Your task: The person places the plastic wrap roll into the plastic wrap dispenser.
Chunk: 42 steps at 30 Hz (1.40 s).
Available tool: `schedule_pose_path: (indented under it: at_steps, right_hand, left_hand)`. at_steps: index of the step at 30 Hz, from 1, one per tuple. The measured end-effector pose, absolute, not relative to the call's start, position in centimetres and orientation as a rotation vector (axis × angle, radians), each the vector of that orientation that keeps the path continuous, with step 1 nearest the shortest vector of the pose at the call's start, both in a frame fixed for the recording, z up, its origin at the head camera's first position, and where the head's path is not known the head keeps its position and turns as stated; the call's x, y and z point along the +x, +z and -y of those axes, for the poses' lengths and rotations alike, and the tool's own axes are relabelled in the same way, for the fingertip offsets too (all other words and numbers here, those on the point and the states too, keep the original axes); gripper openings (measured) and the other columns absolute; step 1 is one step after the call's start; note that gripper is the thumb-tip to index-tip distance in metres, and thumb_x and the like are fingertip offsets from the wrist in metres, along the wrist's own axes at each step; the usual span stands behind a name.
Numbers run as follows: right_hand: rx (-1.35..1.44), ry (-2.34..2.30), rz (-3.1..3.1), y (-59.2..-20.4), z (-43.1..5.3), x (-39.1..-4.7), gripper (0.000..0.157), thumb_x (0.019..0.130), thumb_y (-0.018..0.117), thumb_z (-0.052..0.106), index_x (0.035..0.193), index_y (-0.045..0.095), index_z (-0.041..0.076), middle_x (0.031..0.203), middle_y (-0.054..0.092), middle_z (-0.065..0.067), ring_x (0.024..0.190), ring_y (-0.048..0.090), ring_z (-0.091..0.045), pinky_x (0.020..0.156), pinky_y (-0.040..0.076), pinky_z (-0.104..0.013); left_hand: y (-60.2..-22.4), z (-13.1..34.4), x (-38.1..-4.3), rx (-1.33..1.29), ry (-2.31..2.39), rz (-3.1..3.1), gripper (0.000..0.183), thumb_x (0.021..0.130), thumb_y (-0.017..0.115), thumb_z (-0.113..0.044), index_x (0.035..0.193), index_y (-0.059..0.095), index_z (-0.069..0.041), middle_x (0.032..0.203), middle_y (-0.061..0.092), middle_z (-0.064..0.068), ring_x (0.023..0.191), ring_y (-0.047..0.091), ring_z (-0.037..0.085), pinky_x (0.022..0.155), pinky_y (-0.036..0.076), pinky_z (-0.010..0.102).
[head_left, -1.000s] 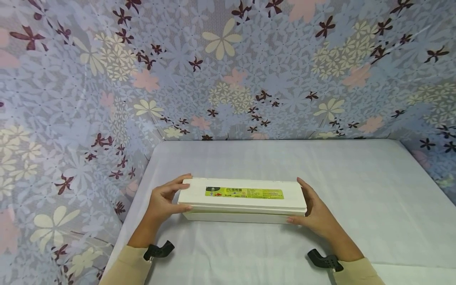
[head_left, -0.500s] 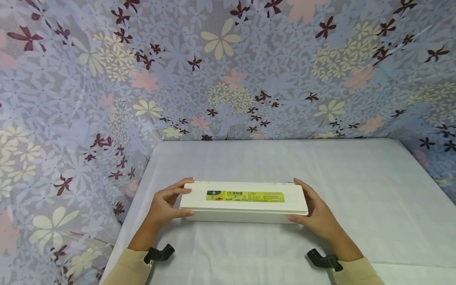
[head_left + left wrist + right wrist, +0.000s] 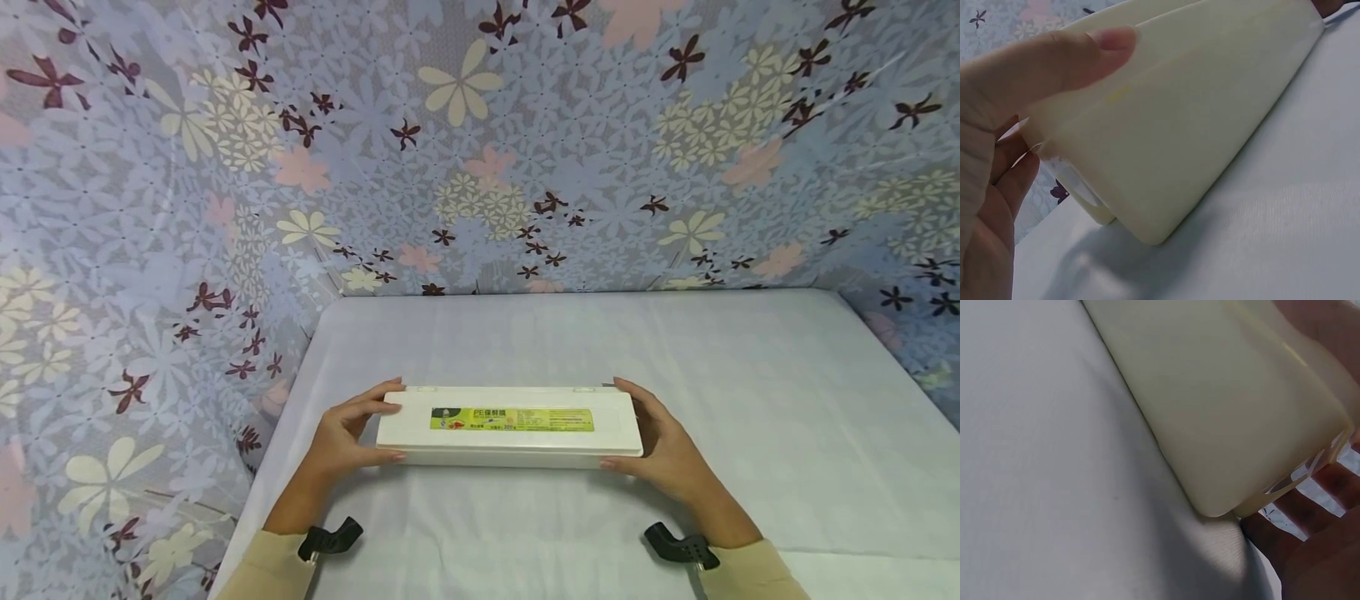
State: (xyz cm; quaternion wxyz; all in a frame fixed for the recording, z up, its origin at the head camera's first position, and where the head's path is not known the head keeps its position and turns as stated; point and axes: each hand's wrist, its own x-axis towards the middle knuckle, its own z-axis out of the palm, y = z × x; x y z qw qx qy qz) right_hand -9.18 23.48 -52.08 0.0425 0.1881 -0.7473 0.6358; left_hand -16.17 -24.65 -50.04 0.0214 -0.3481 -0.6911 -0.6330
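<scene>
A long white cling film box [image 3: 510,437] with a yellow-green label on its lid sits lengthwise on the white-covered table. Its lid lies down along the front edge. My left hand [image 3: 348,429] grips the left end, thumb on the front and fingers at the back. The opposite end is held the same way by my right hand [image 3: 656,437]. In the left wrist view the thumb presses the front of the box [image 3: 1166,144] near its lid seam. Fingers reach behind the open-sided end of the box [image 3: 1229,412] in the right wrist view. The inside of the box is hidden.
White cloth covers the table [image 3: 750,375], with a crease at the lower right. A floral curtain [image 3: 480,167] hangs behind the table and down its left side. Black wrist mounts [image 3: 330,539] stick inward from both sleeves.
The lid, slightly raised with a gap at the front a second ago, has come down and the gap has closed. Both hands kept their hold at the ends and lowered a little.
</scene>
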Motion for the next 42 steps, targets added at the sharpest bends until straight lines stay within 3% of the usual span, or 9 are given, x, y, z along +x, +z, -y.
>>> schedule_pose_path:
  at_steps: [9, 16, 21, 29, 42]
  right_hand:
    - [0.535, 1.943, 2.339, -51.96, -23.66, -9.37, 0.118, 0.073, 0.093, -0.010, 0.167, 0.027, 0.015, 0.157, 0.039, -0.019, 0.129, 0.053, -0.019, 0.096, 0.051, -0.024]
    - [0.558, 1.937, 2.328, -52.05, -23.73, -9.19, 0.119, 0.071, 0.093, -0.013, 0.166, 0.025, 0.009, 0.152, 0.041, -0.020, 0.127, 0.052, -0.019, 0.096, 0.051, -0.024]
    - [0.573, 1.939, 2.324, -52.09, -23.65, -9.16, 0.121, 0.070, 0.094, -0.013, 0.167, 0.025, 0.013, 0.153, 0.040, -0.020, 0.127, 0.052, -0.019, 0.097, 0.050, -0.023]
    - [0.553, 1.931, 2.351, -52.23, -23.89, -9.17, 0.126, 0.069, 0.096, -0.010, 0.168, 0.023, 0.018, 0.156, 0.038, -0.019, 0.133, 0.049, -0.018, 0.103, 0.043, -0.020]
    - [0.555, 1.952, 2.348, -52.29, -23.78, -9.26, 0.128, 0.068, 0.096, -0.010, 0.169, 0.022, 0.019, 0.158, 0.036, -0.019, 0.135, 0.047, -0.018, 0.104, 0.042, -0.020]
  left_hand:
    - [-50.43, 24.61, -16.81, -1.129, -1.969, 2.187, 0.072, 0.060, 0.093, 0.022, 0.126, 0.069, 0.006, 0.151, 0.049, 0.030, 0.148, 0.038, 0.039, 0.117, 0.032, 0.042]
    - [-50.42, 24.64, -16.92, -1.157, -1.978, 2.232, 0.078, 0.061, 0.095, 0.018, 0.133, 0.066, 0.006, 0.155, 0.046, 0.026, 0.147, 0.039, 0.036, 0.118, 0.031, 0.042]
    - [-50.46, 24.56, -16.82, -1.177, -1.942, 2.239, 0.085, 0.060, 0.097, 0.015, 0.137, 0.064, 0.005, 0.158, 0.043, 0.025, 0.149, 0.036, 0.037, 0.118, 0.031, 0.041]
    - [-50.20, 24.39, -16.34, -1.141, -1.936, 2.244, 0.102, 0.059, 0.097, 0.017, 0.149, 0.049, 0.009, 0.164, 0.036, 0.022, 0.151, 0.032, 0.036, 0.120, 0.027, 0.041]
    - [-50.34, 24.26, -16.18, -1.071, -1.904, 2.282, 0.108, 0.060, 0.098, 0.014, 0.154, 0.044, 0.008, 0.163, 0.038, 0.019, 0.150, 0.034, 0.031, 0.118, 0.032, 0.037]
